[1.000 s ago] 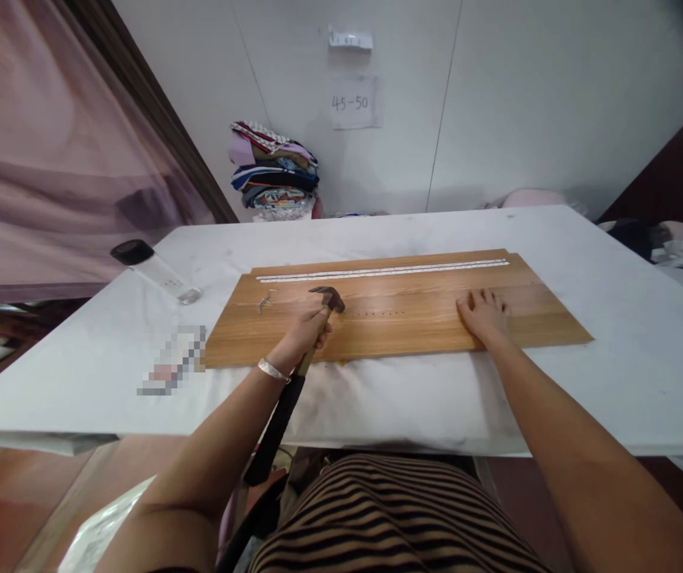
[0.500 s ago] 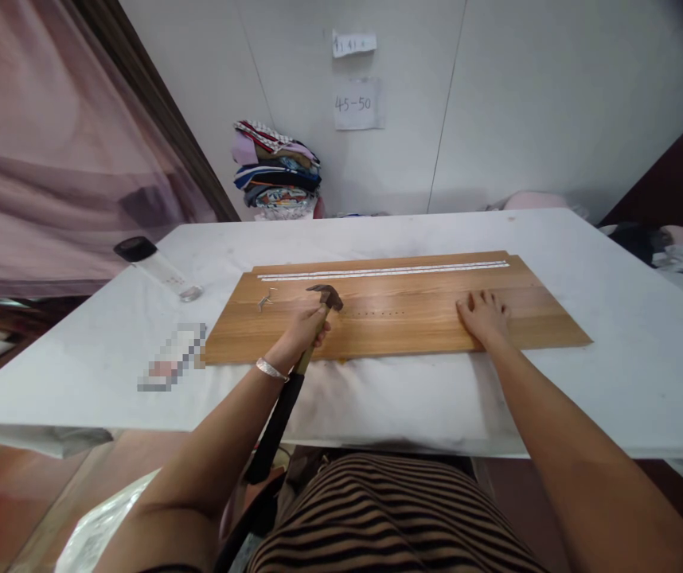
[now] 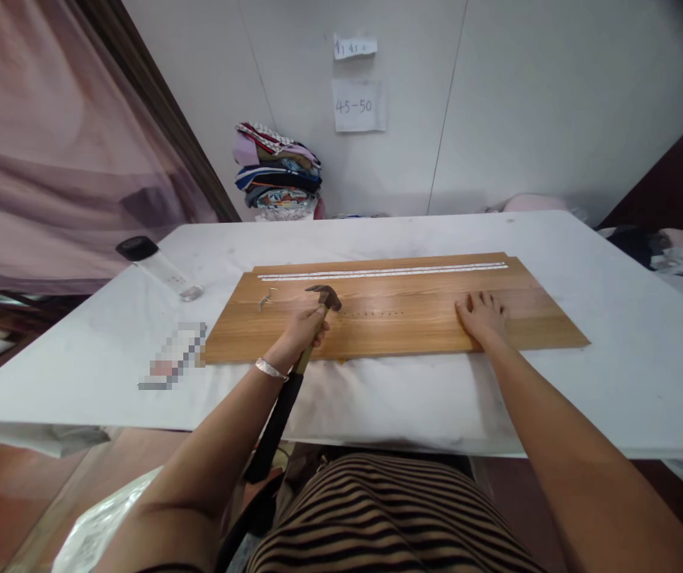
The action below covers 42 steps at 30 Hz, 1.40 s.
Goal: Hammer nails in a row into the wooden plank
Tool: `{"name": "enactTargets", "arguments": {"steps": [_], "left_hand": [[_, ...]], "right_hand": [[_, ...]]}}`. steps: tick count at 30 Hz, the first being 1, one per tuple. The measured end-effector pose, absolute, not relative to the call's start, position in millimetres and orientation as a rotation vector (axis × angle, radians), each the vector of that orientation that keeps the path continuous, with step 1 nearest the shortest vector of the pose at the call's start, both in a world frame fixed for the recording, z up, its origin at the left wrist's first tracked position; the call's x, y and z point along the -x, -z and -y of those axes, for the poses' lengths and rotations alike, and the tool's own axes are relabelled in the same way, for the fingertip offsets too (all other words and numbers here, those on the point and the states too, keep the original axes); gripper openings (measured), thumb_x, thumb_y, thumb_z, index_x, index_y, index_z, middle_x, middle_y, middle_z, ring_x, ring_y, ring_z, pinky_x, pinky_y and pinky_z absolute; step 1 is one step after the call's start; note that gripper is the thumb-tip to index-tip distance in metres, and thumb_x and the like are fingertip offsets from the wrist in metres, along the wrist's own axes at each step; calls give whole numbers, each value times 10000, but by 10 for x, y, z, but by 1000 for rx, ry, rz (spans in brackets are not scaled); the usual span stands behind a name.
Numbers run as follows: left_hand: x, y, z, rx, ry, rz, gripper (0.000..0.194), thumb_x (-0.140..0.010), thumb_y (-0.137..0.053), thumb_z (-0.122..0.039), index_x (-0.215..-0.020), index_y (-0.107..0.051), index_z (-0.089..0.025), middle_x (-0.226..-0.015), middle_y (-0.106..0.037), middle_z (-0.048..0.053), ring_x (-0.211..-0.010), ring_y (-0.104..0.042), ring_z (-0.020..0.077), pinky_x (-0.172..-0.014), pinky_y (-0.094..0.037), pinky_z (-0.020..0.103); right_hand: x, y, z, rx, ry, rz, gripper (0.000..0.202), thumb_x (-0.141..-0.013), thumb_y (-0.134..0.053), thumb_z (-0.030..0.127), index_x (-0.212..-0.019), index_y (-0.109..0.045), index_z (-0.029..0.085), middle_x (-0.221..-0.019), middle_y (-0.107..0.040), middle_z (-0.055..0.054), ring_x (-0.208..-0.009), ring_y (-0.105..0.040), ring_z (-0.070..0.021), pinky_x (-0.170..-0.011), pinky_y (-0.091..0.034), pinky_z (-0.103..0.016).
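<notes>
Likely for control, left hand point(image 3: 302, 330) grips hammer point(image 3: 282, 414) near its head over board point(image 3: 401, 338).
Right hand point(image 3: 485, 320), spread upon the board, seemingly steadies it.

Wall point(image 3: 497, 95) pale gray, thin seam point(image 3: 450, 95) right of top center. Small paper strip point(image 3: 357, 49) above note point(image 3: 361, 107) reading "45-50", upper middle. Pink curtain point(image 3: 31, 143) upper left. Folded fabric stack point(image 3: 279, 171) behind white table point(image 3: 634, 366). Reddish tiled floor point(image 3: 120, 458) lower left. Dark red panel point(image 3: 676, 171) right edge. Light diffuse.
</notes>
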State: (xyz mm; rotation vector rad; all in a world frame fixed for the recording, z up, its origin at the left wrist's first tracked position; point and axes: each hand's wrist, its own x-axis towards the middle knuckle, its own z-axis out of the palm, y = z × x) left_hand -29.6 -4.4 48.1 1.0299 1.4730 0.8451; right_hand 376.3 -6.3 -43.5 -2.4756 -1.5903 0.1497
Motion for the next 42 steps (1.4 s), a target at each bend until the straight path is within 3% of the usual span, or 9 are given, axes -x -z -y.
{"name": "enactTargets", "arguments": {"steps": [35,42], "left_hand": [[289,-384,28,-1021,-792,-1474,365,-950,-714,-487,-812,-592,-172,-655,-591,-9,-429,-447,64,-414,-318,197],[303,-421,39,-1043,-826,-1452,295,-947,-730,-451,-909,-632,-175,-683,-612,-8,-456,-467,72,-426,-350,193]], "right_hand": [[-3768,434,62,2514,-147,1607,652,-1082,-279,519,-1542,-566,157,-1712,-427,-200,-1561,-368,-371,-1245,-288,-602],[-3779,454,54,2505,-152,1596,662,-1079,-281,521,-1555,-556,151,-1705,-437,-204,-1562,-366,-381,-1249,-281,-617]]}}
